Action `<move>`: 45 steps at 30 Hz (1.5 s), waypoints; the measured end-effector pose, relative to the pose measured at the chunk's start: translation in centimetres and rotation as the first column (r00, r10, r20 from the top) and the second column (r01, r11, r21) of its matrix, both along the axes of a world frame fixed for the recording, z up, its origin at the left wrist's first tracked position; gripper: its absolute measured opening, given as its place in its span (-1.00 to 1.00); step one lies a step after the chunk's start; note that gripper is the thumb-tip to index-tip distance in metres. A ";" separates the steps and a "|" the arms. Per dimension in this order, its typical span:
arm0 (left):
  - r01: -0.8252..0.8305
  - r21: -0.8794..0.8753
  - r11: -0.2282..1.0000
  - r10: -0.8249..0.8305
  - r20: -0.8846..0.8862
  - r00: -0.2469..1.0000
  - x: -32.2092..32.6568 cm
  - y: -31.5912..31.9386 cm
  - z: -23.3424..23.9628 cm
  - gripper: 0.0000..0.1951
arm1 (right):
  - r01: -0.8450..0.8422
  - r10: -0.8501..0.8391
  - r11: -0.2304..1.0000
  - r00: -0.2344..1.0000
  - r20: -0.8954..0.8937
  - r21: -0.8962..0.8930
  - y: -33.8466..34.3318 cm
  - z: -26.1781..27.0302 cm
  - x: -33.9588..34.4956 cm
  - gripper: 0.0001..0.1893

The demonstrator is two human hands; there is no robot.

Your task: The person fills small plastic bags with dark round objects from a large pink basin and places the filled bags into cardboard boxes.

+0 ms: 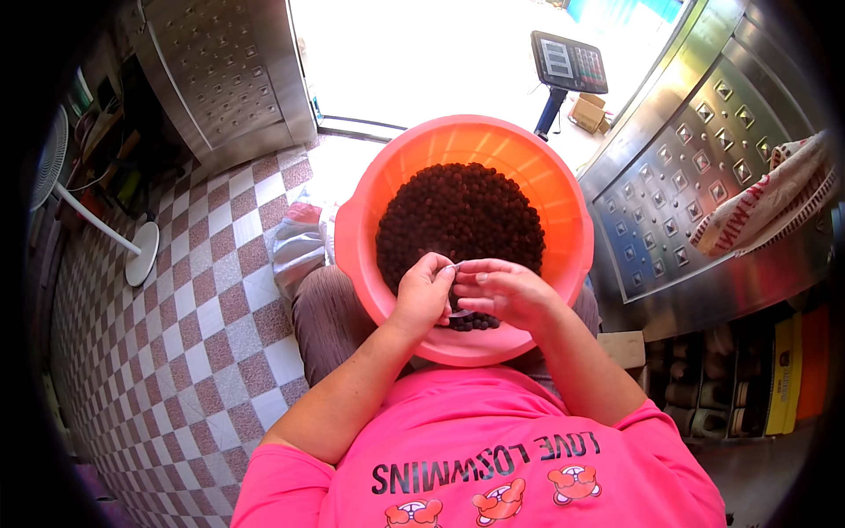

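A large orange-pink plastic basin (360, 198) rests at my lap, between my knees. Small round dark beads or balls (462, 211) form a broad heap inside it. Over the near side of the heap, my left hand (422, 294) pinches a thin, pale, see-through strip (460, 264) between thumb and fingertips. My right hand (505, 295) faces it with fingers partly spread, its fingertips at the strip; whether they grip it is unclear. Part of the strip seems to curve below, near the right hand's lower fingers. The hands hide some of the beads.
A digital scale display (569, 63) on a post stands beyond the basin, near a cardboard box (589, 112). Metal doors (228, 72) flank the bright doorway. A cloth (766, 204) hangs at right above a shoe rack (709, 389). A white fan base (142, 254) stands left.
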State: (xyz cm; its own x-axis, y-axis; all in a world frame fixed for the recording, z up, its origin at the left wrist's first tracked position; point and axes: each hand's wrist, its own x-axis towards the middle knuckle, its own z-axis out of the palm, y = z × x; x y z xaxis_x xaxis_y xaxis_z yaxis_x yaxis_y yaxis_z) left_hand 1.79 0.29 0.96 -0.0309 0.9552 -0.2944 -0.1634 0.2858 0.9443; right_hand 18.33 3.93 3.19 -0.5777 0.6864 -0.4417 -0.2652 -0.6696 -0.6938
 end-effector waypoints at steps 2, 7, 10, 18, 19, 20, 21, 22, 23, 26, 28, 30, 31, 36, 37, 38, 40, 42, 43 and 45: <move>-0.007 -0.022 1.000 0.007 0.007 1.000 -0.1 0.1 0.1 -0.89 | -0.004 0.002 0.998 0.999 0.033 0.069 1.0 0.1 1.2 -0.80; -0.011 -0.042 0.999 0.012 0.034 0.999 -0.2 0.1 0.2 -0.89 | -0.498 -0.253 0.670 0.545 0.800 0.551 3.1 -2.7 2.8 -0.77; -0.016 -0.044 0.999 0.018 0.037 0.999 -0.3 0.2 0.1 -0.89 | -0.812 -0.169 0.437 0.348 0.922 0.386 2.5 -4.8 2.8 -0.71; -0.042 -0.033 0.999 0.043 0.052 0.998 -0.3 0.2 -0.4 -0.88 | -0.913 -0.058 0.380 0.140 0.988 0.152 -0.2 -3.6 -0.9 -0.53; -0.043 -0.035 0.998 0.045 0.059 0.997 -0.3 0.1 -0.3 -0.88 | -0.914 -0.022 0.390 0.110 0.994 0.110 -0.3 -3.5 -1.0 -0.54; -0.042 -0.035 0.999 0.044 0.058 0.997 -0.4 0.2 -0.3 -0.88 | -0.923 -0.029 0.367 0.115 0.993 0.117 -0.2 -3.6 -0.8 -0.59; -0.034 -0.032 0.999 0.035 0.056 0.998 -0.3 0.2 -0.1 -0.89 | -0.923 -0.029 0.368 0.114 0.993 0.117 -0.1 -3.7 -0.7 -0.59; -0.025 -0.028 0.999 0.027 0.053 0.998 -0.3 0.2 0.0 -0.89 | -0.928 0.008 0.350 0.138 0.990 0.127 0.1 -4.0 -0.6 -0.62; -0.025 -0.028 0.999 0.026 0.053 0.998 -0.3 0.2 -0.1 -0.89 | -0.933 0.045 0.333 0.161 0.986 0.137 0.2 -4.3 -0.5 -0.65; -0.041 -0.036 0.999 0.043 0.056 0.997 -0.2 0.2 -0.2 -0.89 | -0.909 -0.039 0.356 0.218 0.975 0.218 0.0 -5.2 -0.2 -0.74; -0.038 -0.041 0.998 0.040 0.052 0.998 -0.3 0.1 -0.2 -0.89 | -0.896 -0.032 0.371 0.251 0.967 0.245 -0.2 -4.4 -0.1 -0.76; -0.036 -0.035 0.999 0.038 0.049 0.998 -0.3 0.1 -0.2 -0.89 | -0.881 -0.026 0.387 0.284 0.959 0.271 -0.1 -4.3 0.3 -0.78; -0.032 -0.028 0.999 0.033 0.047 0.998 -0.3 0.2 -0.2 -0.89 | -0.852 -0.026 0.403 0.356 0.934 0.335 0.0 -4.6 0.6 -0.81; -0.022 -0.027 0.999 0.023 0.041 0.999 -0.3 0.2 -0.3 -0.89 | -0.455 0.237 0.862 0.752 0.615 0.223 0.6 -1.9 1.2 -0.90; -0.020 -0.026 0.999 0.021 0.038 0.999 -0.2 0.2 -0.2 -0.89 | -0.347 0.261 0.930 0.854 0.451 0.120 0.9 -1.6 1.6 -0.89; -0.020 -0.025 0.999 0.021 0.040 0.999 -0.3 0.2 -0.3 -0.89 | -0.266 0.235 0.962 0.916 0.324 0.056 1.0 -1.6 1.6 -0.89; -0.011 -0.013 1.000 0.012 0.027 1.000 -0.2 0.2 -0.4 -0.89 | -0.188 0.189 0.982 0.962 0.199 -0.021 1.1 -1.4 1.6 -0.89; -0.002 0.004 1.000 0.002 0.021 1.000 -0.2 0.2 -0.5 -0.89 | -0.110 0.124 0.984 0.988 0.098 -0.139 1.2 -0.7 0.7 -0.85; 0.006 0.020 1.000 -0.006 0.011 1.000 -0.2 0.2 -0.5 -0.89 | -0.112 0.126 0.984 0.987 0.097 -0.139 0.9 -0.3 0.0 -0.85; 0.011 0.039 0.999 -0.011 0.000 1.000 -0.2 0.1 -0.6 -0.89 | 0.039 0.002 0.972 0.985 0.175 -0.230 0.2 0.4 -1.3 -0.84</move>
